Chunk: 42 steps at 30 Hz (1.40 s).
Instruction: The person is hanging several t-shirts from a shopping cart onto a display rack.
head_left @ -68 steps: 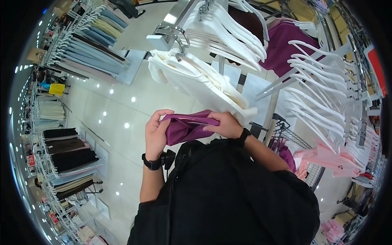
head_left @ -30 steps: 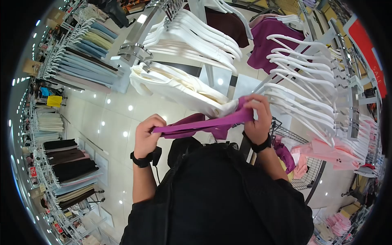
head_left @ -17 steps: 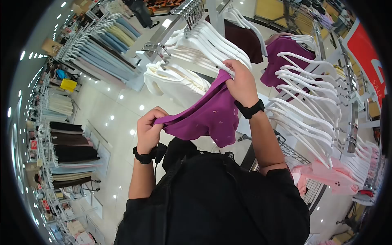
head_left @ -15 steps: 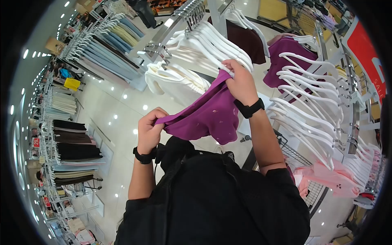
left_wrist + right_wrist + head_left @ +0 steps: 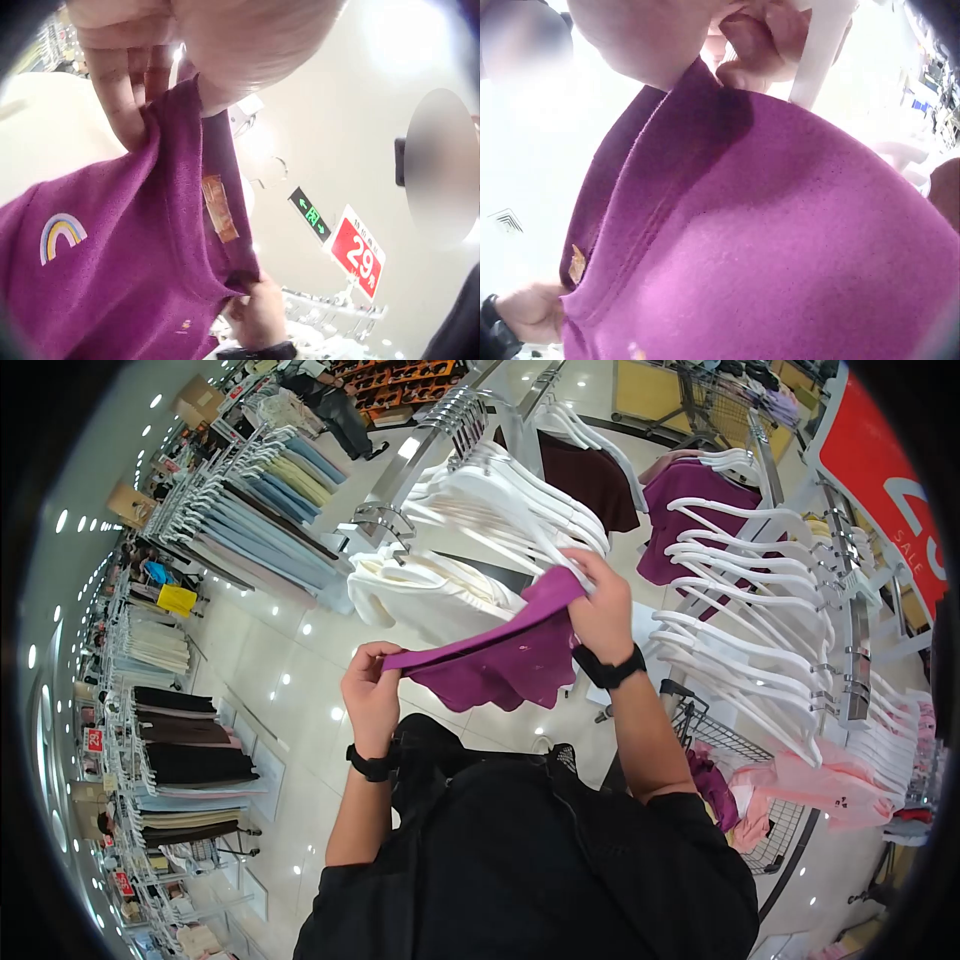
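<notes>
A purple garment [image 5: 490,665] with a stitched band along its top edge hangs stretched between both hands. My left hand [image 5: 370,700] pinches one end of that band, thumb against curled fingers. At the other end my right hand [image 5: 600,610] grips the band, higher up. A white hanger [image 5: 823,45] runs against the right fingers in the right wrist view. In the left wrist view a rainbow print [image 5: 61,236] shows on the cloth, and an orange-brown label [image 5: 220,208] sits inside the band. White garments [image 5: 430,590] hang just behind the purple cloth.
White hangers [image 5: 510,490] crowd the rail ahead, and more hangers [image 5: 740,580] fill a rail at the right. A wire cart [image 5: 740,735] with purple and pink clothes stands at the lower right. Racks of trousers [image 5: 270,510] line the left.
The bunched garment has been spread out between the hands. My right hand rose up and right to the white hangers, then came slightly down. The left hand kept its hold.
</notes>
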{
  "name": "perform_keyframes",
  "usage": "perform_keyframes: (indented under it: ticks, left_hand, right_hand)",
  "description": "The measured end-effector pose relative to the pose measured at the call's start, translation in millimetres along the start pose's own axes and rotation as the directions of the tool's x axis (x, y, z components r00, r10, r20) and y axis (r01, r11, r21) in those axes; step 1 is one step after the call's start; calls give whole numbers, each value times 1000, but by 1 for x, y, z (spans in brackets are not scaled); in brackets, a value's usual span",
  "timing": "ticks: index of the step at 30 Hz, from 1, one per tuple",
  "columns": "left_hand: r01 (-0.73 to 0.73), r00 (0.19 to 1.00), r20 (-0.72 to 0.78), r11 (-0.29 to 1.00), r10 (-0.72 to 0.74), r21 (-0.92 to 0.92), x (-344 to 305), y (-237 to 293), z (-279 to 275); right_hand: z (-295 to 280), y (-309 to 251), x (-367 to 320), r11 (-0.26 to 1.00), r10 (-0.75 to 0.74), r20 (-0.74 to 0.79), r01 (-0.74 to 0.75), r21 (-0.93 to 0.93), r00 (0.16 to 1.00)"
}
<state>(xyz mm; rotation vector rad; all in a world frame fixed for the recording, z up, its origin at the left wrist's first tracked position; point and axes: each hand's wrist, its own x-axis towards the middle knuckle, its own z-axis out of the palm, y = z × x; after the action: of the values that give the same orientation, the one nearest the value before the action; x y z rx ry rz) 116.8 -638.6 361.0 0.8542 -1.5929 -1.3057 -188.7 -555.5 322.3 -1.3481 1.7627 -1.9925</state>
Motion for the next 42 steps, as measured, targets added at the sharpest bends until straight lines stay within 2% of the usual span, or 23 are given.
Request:
perform_keyframes:
  ticks: [2,4,6,8,10,11,12,13,14,16,17,18,20,22,25,27,31,34,36,38,39,40,42]
  left_hand:
    - [-7,1000,-27,996,9,91,0,1,3]
    - [2,1000,-20,997,0,81,1,-10,-2]
    - [69,995,65,995,-73,72,3,-21,-6]
    - [17,996,90,998,-23,64,6,-27,-1]
    - [96,971,216,995,-100,31,11,-26,3]
    - [201,932,320,978,-172,-60,14,-31,-1]
    - [195,927,339,978,-158,-76,17,-29,-2]
    - [438,841,454,864,-296,-248,20,-24,-3]
    - [657,711,588,662,-386,-360,21,-22,-5]
    - [715,653,676,574,-341,-400,26,-25,-14]
    - [777,595,726,477,-345,-411,27,-24,-20]
    - [833,533,773,374,-344,-408,28,-18,-26]
    - [841,510,791,387,-337,-378,33,-19,-43]
    - [838,489,845,387,-218,-385,38,-27,-69]
    - [828,473,864,421,-172,-369,38,-36,-115]
    - [826,491,852,410,-182,-388,39,-44,-148]
    - [897,433,876,199,-212,-395,43,-51,-219]
    - [883,452,865,244,-217,-401,40,-58,-252]
    - [908,404,892,208,-202,-364,35,-60,-264]
    - [930,361,901,164,-240,-329,30,-71,-268]
    - [937,336,904,192,-264,-292,28,-72,-271]
    - [939,332,906,184,-264,-291,27,-74,-274]
    - [943,312,916,200,-251,-267,26,-79,-280]
  right_hand:
    - [-14,-23,-28,993,121,-101,-120,12,988]
    - [-23,-19,-64,999,42,-238,-42,2,970]
    - [-28,-30,-102,996,89,-357,-93,5,930]
    - [-30,-28,-143,983,179,-442,-150,102,879]
    - [-29,-27,-175,977,84,-501,-170,-129,861]
    - [-31,-26,-189,980,51,-512,-142,-139,858]
    - [-35,-20,-202,982,17,-522,-112,-149,853]
    - [-41,-5,-219,981,42,-539,-136,-136,842]
    - [-46,-7,-225,980,22,-550,-127,-155,835]
    - [-51,-20,-229,941,-184,-309,76,-330,933]
    - [-57,-31,-232,828,-222,-136,113,-549,965]
    - [-53,-30,-237,870,-268,-137,178,-460,954]
    - [-52,-32,-253,819,-263,3,225,-528,965]
    - [-23,-53,-259,790,-288,-11,231,-569,958]
    - [33,-78,-285,752,-82,-196,-68,-655,977]
    - [59,-83,-300,727,-109,-149,-24,-686,983]
    - [116,-94,-320,693,-152,-102,32,-720,983]
    - [144,-116,-331,731,-104,-27,58,-680,994]
    - [159,-124,-348,733,-67,-43,20,-680,997]
    - [175,-124,-359,641,-43,-217,-140,-754,975]
    - [185,-127,-360,711,-44,-313,-191,-676,949]
    - [190,-133,-362,707,-39,-312,-195,-680,949]
    - [199,-149,-368,845,39,-388,-238,-479,921]
